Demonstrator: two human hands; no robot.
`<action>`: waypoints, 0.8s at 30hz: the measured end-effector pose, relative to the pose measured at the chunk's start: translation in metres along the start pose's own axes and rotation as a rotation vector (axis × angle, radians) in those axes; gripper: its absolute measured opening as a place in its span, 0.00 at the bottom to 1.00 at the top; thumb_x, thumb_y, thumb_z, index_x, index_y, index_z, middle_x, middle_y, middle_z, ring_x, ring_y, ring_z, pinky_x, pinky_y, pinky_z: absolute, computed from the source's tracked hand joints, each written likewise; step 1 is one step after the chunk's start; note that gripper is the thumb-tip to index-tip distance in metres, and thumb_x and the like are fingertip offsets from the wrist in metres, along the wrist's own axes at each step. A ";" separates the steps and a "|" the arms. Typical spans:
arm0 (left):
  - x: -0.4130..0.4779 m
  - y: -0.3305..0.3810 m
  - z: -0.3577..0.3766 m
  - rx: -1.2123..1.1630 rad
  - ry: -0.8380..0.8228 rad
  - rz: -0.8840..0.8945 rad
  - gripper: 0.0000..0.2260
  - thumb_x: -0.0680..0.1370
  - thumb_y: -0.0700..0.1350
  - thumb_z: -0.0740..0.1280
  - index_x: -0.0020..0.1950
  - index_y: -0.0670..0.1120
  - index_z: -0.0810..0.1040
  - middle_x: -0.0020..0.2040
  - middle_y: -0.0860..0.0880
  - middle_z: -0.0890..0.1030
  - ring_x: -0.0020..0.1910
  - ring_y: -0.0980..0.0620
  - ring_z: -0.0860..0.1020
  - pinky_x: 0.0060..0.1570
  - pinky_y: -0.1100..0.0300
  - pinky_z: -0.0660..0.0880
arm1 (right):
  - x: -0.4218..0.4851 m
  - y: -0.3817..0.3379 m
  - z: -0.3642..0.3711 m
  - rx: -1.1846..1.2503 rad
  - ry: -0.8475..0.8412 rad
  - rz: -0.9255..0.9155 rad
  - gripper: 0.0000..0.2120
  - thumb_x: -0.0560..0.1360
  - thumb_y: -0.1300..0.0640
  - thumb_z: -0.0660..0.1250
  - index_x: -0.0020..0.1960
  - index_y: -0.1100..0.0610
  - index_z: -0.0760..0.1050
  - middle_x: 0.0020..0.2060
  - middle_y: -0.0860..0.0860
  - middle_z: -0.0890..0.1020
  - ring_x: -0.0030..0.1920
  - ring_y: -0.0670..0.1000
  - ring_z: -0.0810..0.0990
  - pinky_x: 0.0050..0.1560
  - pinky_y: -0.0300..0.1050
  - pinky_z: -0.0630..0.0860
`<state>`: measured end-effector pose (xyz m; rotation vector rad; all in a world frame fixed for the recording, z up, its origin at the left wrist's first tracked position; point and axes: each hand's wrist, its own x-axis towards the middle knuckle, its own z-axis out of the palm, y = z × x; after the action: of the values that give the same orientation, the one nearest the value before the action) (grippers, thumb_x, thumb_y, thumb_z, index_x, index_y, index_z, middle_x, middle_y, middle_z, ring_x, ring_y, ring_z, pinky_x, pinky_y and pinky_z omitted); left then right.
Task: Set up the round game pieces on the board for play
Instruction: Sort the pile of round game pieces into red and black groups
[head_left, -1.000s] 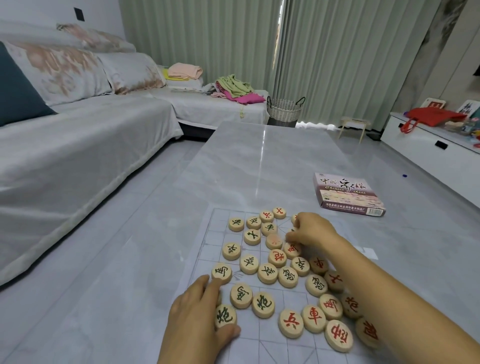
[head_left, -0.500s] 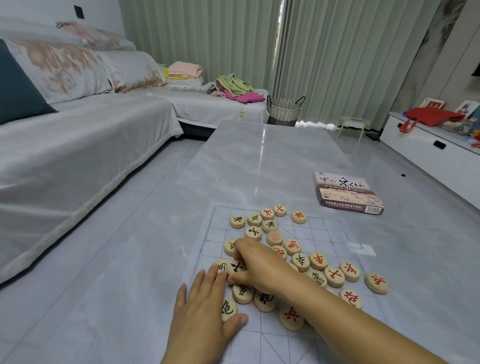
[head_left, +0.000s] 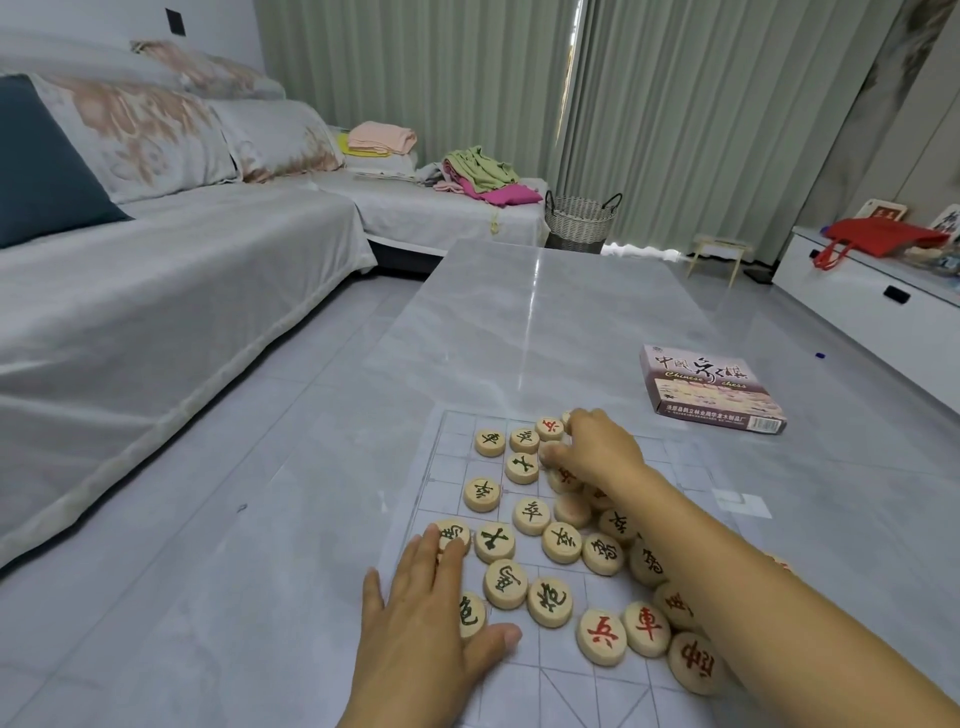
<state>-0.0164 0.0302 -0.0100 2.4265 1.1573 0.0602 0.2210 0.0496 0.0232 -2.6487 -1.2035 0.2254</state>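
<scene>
Grey marble-look table (head_left: 519, 332), long, running away from you. Pale curtains (head_left: 415, 78) hang behind it. To your left is a covered sofa (head_left: 156, 291) with folded clothes (head_left: 483, 174) at its far end, and a woven basket (head_left: 579, 218) stands on the floor past the table. One cardboard game box (head_left: 711, 389) lies flat on the table, beyond and to the right of the board, apart from it.

Thin pale board (head_left: 452, 431) with a printed grid, flat on the near end of the table. On it lie the round pieces (head_left: 549, 601): wooden discs, all flat, in a loose unsorted scatter from the far-left squares down to the near-right corner. Dark-lettered ones sit mostly left and centre. The red-lettered pieces (head_left: 601, 636) cluster near right, several touching each other, some partly hidden by your right forearm.

Your left hand (head_left: 426, 623): flat, palm down, fingers straight and close together, at the board's near-left edge. The fingertips rest on one dark-lettered piece (head_left: 456, 535). A second dark-lettered piece (head_left: 471, 616) sits partly under the palm, between fingers and splayed thumb. Nothing gripped.

Your right hand (head_left: 597, 452): reached across to the far cluster, knuckles up, fingers curled down among the pieces there. The fingertips are mostly hidden behind the hand, so whether you have a piece pinched or are merely touching one cannot be told from this view.
</scene>
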 end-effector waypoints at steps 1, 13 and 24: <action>0.000 0.000 -0.001 -0.011 -0.002 -0.003 0.38 0.73 0.65 0.59 0.75 0.54 0.42 0.77 0.54 0.38 0.76 0.56 0.40 0.75 0.48 0.40 | 0.006 0.003 0.003 -0.004 -0.050 0.021 0.17 0.73 0.47 0.65 0.53 0.58 0.70 0.54 0.56 0.75 0.50 0.56 0.75 0.37 0.43 0.66; -0.002 0.000 -0.003 -0.008 -0.005 0.002 0.35 0.74 0.63 0.59 0.75 0.55 0.46 0.77 0.55 0.43 0.76 0.56 0.43 0.74 0.47 0.40 | -0.034 -0.055 0.017 0.174 -0.106 -0.453 0.18 0.72 0.49 0.67 0.58 0.56 0.74 0.54 0.53 0.74 0.55 0.53 0.74 0.55 0.49 0.73; -0.002 -0.004 -0.007 -0.020 0.006 -0.002 0.34 0.75 0.63 0.58 0.75 0.55 0.47 0.78 0.53 0.45 0.76 0.53 0.44 0.75 0.49 0.42 | -0.006 -0.028 0.016 0.077 0.019 -0.131 0.17 0.73 0.47 0.65 0.57 0.57 0.72 0.56 0.54 0.73 0.55 0.56 0.73 0.46 0.47 0.70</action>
<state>-0.0217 0.0334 -0.0051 2.4095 1.1564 0.0784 0.1928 0.0653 0.0153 -2.4895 -1.3289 0.2194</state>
